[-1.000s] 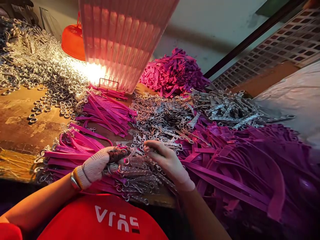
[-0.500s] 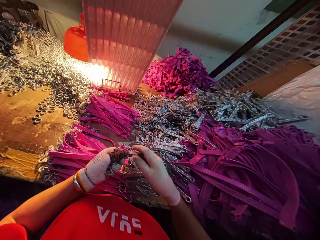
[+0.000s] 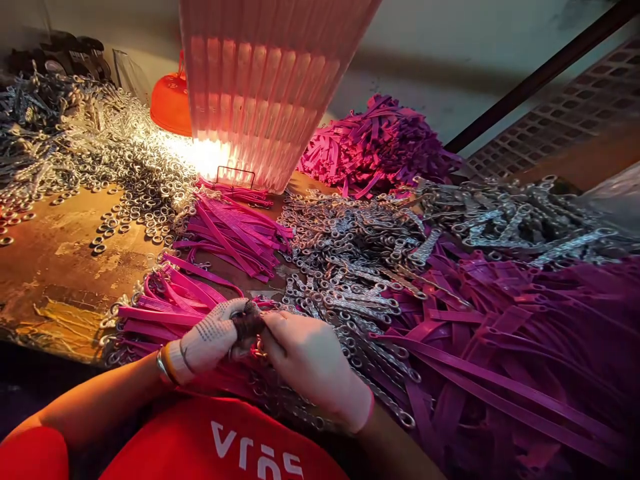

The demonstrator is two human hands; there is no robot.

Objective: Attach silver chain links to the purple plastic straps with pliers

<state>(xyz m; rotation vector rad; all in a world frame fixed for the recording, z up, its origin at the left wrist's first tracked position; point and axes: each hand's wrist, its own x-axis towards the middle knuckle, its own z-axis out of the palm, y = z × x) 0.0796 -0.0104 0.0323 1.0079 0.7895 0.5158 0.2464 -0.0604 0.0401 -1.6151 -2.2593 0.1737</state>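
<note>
My left hand [image 3: 213, 337], in a dotted white work glove with dark wrapping at the thumb, is closed just above the near edge of the table. My right hand [image 3: 317, 363], in a plain white glove, pinches against the left fingertips. The small thing between them is mostly hidden and too dark to name. Under and left of the hands lies a bundle of pink straps [image 3: 173, 300] with metal rings at their ends. Flat braided metal links with ring ends [image 3: 367, 300] lie heaped just beyond my right hand.
Loose metal rings [image 3: 133, 210] spread across the wooden table [image 3: 65, 257] at left. A lit red lamp [image 3: 173, 103] hangs beside a ribbed translucent panel [image 3: 260, 87]. Long purple straps [image 3: 490, 347] cover the right side. Another pink strap pile [image 3: 385, 147] stands at the back.
My right hand has turned and come in closer over the left fingertips. The whole view has shifted, so the scene sits further right.
</note>
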